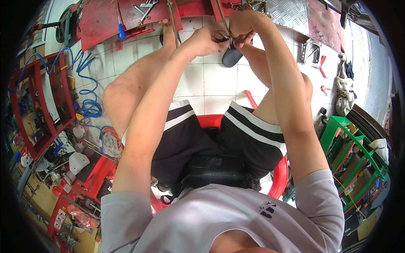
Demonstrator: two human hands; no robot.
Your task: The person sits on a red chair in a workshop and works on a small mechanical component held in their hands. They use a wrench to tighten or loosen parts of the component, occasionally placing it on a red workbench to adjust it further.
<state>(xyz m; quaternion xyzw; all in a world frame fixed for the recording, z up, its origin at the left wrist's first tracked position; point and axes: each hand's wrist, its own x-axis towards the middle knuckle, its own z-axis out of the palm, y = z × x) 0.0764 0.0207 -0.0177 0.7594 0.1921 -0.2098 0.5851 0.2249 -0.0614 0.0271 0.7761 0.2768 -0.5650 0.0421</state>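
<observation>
We count one red bench (99,26). At its near edge we find one blue-handled screwdriver (122,32); on it, at least two wrenches (144,17). Just before the bench are two bare hands, one left hand (205,41) and one right hand (244,28). Nearer us than the bench we count one coiled blue hose (90,109), leftward, and one green rack (333,125), rightward.

Left grip (204,41), right grip (245,26) close together at small part (230,39).
</observation>
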